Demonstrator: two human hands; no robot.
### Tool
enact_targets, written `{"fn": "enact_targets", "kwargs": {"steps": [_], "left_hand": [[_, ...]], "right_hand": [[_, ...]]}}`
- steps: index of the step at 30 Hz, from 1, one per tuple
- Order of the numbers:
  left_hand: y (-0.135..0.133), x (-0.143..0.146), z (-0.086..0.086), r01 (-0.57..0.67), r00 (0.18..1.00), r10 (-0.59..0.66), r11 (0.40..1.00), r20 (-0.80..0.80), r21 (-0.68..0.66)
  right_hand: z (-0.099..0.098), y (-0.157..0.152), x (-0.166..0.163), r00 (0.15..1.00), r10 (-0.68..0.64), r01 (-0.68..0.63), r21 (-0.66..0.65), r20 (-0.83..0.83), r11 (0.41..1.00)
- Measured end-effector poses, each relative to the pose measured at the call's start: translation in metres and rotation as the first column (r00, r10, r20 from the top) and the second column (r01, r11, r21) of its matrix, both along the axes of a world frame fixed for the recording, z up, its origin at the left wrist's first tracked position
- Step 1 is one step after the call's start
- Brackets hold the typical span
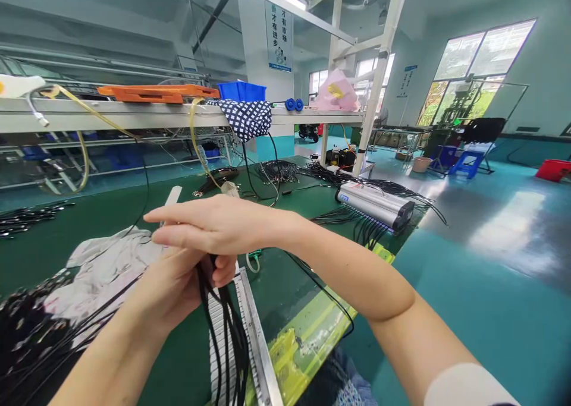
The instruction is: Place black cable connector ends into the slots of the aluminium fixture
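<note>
Black, limp cable bundle (225, 329) hangs light over the metal rail (259, 334); your left hand (178, 284) clenches its top, your right hand (214, 223) flat-fingered above.

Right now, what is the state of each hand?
Left hand: closed on a bundle of black cables.
Right hand: open, fingers stretched flat, lying across the left hand.
</note>
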State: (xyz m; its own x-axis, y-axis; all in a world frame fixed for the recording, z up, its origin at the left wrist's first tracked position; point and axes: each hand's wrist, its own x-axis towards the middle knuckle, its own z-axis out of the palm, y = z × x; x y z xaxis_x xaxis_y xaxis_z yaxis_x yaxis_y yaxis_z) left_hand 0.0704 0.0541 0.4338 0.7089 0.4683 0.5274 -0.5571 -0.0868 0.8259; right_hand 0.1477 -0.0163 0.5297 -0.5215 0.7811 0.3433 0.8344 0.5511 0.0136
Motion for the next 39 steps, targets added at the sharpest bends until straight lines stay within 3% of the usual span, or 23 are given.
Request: {"fn": "enact_targets", "kwargs": {"steps": [3, 5, 8, 11, 14, 16, 18, 20, 21, 22, 23, 24, 25, 26, 28, 30, 34, 39], "left_hand": [[0.001, -0.002, -0.002, 0.021, 1.000, -0.021, 0.997, -0.001, -0.074], [0.001, -0.005, 0.002, 0.031, 0.999, -0.029, 0.993, 0.017, -0.112], [-0.006, -0.012, 0.014, -0.101, 0.982, 0.129, 0.976, 0.138, -0.192], [-0.016, -0.019, 0.021, -0.260, 0.936, 0.303, 0.938, 0.179, -0.229], [-0.016, -0.029, 0.014, -0.477, 0.866, 0.473, 0.879, 0.161, -0.014], [-0.002, -0.040, 0.002, -0.609, 0.793, 0.582, 0.755, 0.177, 0.243], [0.025, -0.057, -0.016, -0.598, 0.783, 0.599, 0.654, 0.166, 0.464], [0.062, -0.081, -0.044, -0.539, 0.782, 0.619, 0.613, 0.073, 0.578], [0.080, -0.094, -0.061, -0.548, 0.711, 0.703, 0.577, -0.026, 0.605], [0.096, -0.107, -0.080, -0.593, 0.527, 0.838, 0.481, -0.140, 0.645], [0.110, -0.118, -0.100, -0.604, 0.235, 0.938, 0.346, -0.255, 0.718], [0.121, -0.127, -0.120, -0.617, 0.063, 0.948, 0.284, -0.313, 0.734], [0.129, -0.133, -0.138, -0.624, -0.060, 0.935, 0.237, -0.348, 0.744], [0.133, -0.135, -0.153, -0.627, -0.167, 0.913, 0.193, -0.372, 0.755], [0.137, -0.133, -0.175, -0.625, -0.318, 0.875, 0.095, -0.364, 0.775], [0.137, -0.123, -0.184, -0.591, -0.388, 0.862, 0.039, -0.326, 0.806], [0.143, -0.098, -0.185, -0.493, -0.328, 0.902, 0.089, -0.280, 0.865], [0.161, -0.074, -0.179, -0.479, -0.231, 0.912, 0.198, -0.340, 0.855]], "right_hand": [[-0.004, 0.005, 0.007, 0.995, 0.079, -0.081, -0.023, -0.065, 0.996], [-0.012, 0.007, 0.015, 0.933, 0.148, -0.174, -0.049, -0.329, 0.984], [-0.036, 0.013, 0.021, 0.725, 0.161, -0.361, -0.171, -0.669, 0.917], [-0.068, 0.024, 0.016, 0.629, 0.148, -0.491, -0.243, -0.763, 0.837], [-0.090, 0.030, 0.004, 0.563, 0.052, -0.498, -0.288, -0.825, 0.818], [-0.095, 0.027, -0.002, 0.656, -0.048, -0.380, -0.385, -0.753, 0.841], [-0.093, 0.019, -0.003, 0.728, -0.083, -0.285, -0.409, -0.681, 0.867], [-0.086, 0.011, 0.004, 0.745, -0.080, -0.266, -0.405, -0.662, 0.875], [-0.081, 0.008, 0.009, 0.737, -0.070, -0.273, -0.391, -0.672, 0.879], [-0.077, 0.007, 0.014, 0.721, -0.062, -0.282, -0.375, -0.690, 0.883], [-0.073, 0.008, 0.019, 0.640, -0.070, -0.311, -0.341, -0.765, 0.887], [-0.070, 0.009, 0.021, 0.534, -0.094, -0.370, -0.332, -0.840, 0.868], [-0.069, 0.010, 0.021, 0.444, -0.129, -0.410, -0.330, -0.887, 0.850], [-0.068, 0.011, 0.020, 0.370, -0.159, -0.442, -0.324, -0.915, 0.836], [-0.071, 0.010, 0.013, 0.302, -0.207, -0.488, -0.338, -0.931, 0.805], [-0.078, 0.008, 0.006, 0.300, -0.237, -0.518, -0.366, -0.924, 0.773], [-0.092, 0.004, 0.001, 0.296, -0.292, -0.555, -0.413, -0.909, 0.723], [-0.104, 0.000, 0.007, 0.209, -0.423, -0.466, -0.470, -0.882, 0.750]]}}
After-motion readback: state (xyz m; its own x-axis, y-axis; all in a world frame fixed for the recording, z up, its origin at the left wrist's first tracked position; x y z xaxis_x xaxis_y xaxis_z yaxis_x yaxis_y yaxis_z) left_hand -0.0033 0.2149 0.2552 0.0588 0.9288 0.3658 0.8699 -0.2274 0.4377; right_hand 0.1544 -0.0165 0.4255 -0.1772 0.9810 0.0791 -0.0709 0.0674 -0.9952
